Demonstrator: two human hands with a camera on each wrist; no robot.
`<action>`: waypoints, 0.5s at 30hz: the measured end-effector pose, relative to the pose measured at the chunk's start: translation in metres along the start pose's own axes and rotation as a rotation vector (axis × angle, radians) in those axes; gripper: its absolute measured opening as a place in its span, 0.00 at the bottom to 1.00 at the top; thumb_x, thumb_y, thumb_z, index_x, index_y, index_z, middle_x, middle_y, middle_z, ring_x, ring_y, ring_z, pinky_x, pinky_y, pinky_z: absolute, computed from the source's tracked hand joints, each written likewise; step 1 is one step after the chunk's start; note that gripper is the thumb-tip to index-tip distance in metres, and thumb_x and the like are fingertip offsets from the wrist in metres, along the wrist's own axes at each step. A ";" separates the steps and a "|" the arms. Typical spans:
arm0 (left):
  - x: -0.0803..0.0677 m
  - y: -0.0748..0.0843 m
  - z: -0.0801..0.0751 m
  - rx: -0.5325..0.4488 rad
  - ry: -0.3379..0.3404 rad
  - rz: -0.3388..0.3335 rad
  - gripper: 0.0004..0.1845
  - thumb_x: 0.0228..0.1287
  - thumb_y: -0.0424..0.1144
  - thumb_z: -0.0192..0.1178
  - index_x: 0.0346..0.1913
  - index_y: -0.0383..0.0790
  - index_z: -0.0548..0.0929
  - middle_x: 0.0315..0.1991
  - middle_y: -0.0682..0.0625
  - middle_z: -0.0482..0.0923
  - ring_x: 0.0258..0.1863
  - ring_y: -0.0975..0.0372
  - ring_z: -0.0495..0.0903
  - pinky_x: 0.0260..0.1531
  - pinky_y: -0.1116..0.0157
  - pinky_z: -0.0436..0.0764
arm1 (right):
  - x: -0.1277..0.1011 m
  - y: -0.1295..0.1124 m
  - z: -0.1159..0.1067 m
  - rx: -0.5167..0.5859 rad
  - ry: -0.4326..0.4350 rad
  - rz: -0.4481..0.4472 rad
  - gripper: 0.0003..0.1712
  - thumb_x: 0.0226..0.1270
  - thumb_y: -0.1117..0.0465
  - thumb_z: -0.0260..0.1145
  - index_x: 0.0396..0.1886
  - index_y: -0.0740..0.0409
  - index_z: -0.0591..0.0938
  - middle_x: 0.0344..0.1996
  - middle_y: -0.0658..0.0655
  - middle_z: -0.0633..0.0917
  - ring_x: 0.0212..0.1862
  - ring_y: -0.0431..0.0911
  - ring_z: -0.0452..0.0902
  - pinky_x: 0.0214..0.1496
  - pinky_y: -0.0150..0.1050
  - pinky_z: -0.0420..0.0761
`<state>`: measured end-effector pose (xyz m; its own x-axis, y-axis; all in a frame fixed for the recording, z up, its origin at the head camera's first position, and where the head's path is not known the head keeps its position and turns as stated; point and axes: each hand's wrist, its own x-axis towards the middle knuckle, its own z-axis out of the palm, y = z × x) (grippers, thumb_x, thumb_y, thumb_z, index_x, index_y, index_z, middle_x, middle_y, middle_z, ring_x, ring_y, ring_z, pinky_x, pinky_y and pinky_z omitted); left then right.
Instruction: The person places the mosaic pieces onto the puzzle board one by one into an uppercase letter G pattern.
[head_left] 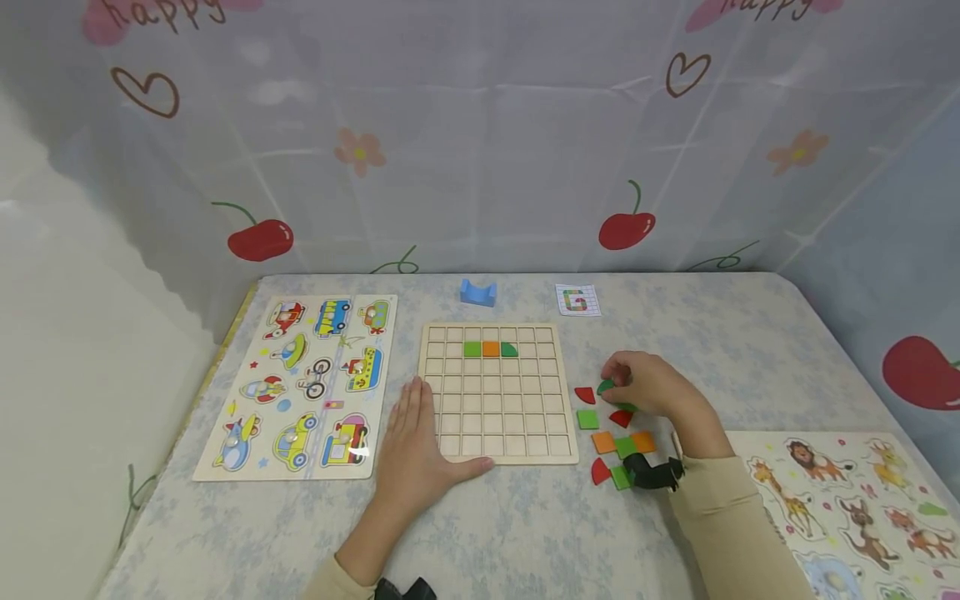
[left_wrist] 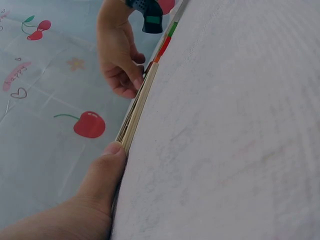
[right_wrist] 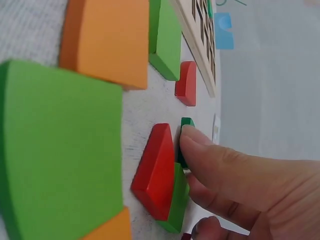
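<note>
A wooden grid board lies flat with a light green square, an orange square and a dark green quarter-round piece side by side in its second row. My left hand rests against the board's lower left corner, fingers straight along the left side and thumb along the near edge. To the right of the board, my right hand pinches a dark green piece between thumb and fingers. Right by it lie a red quarter-round piece and a green piece.
Several loose pieces, such as a green square and an orange square, lie right of the board. A pattern card and a blue stand sit behind. Vehicle puzzle is left, animal puzzle right.
</note>
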<state>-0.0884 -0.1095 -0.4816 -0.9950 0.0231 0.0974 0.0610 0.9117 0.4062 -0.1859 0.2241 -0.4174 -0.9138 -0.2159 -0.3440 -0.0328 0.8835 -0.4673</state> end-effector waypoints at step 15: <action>0.000 0.001 -0.001 -0.004 -0.003 0.001 0.77 0.26 0.86 0.53 0.75 0.36 0.43 0.77 0.45 0.39 0.77 0.55 0.38 0.75 0.55 0.45 | 0.015 -0.017 0.004 0.127 0.175 -0.086 0.10 0.60 0.56 0.69 0.38 0.51 0.78 0.36 0.54 0.79 0.36 0.48 0.72 0.32 0.36 0.74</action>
<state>-0.0882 -0.1091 -0.4798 -0.9951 0.0250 0.0952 0.0620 0.9101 0.4097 -0.1979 0.2045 -0.4180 -0.9665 -0.2027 -0.1572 -0.0721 0.8030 -0.5916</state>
